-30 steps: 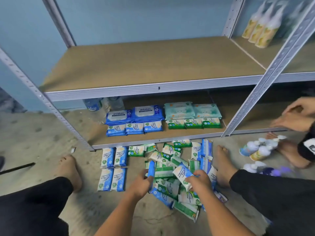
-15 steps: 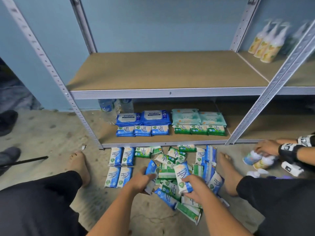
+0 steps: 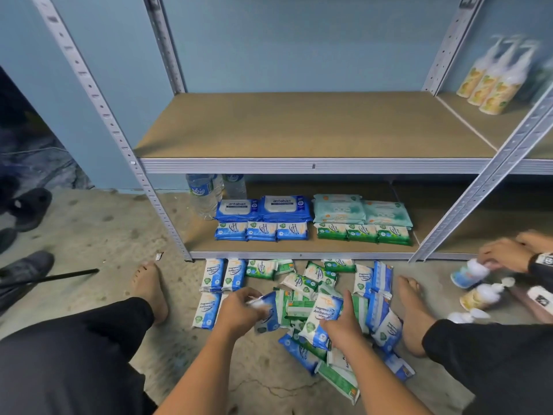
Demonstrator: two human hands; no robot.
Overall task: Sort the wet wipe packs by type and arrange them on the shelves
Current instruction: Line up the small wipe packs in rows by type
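Wet wipe packs (image 3: 302,290), green and blue, lie in a loose heap on the floor (image 3: 89,235) between my bare feet, just in front of the lower shelf (image 3: 197,244). My left hand (image 3: 239,311), blurred, curls its fingers round a blue pack (image 3: 270,313) at the heap's left edge. My right hand (image 3: 344,323) grips a white-and-blue pack (image 3: 320,317) over the heap's middle. On the lower shelf, shelved blue packs (image 3: 260,232) sit left of shelved green packs (image 3: 362,235).
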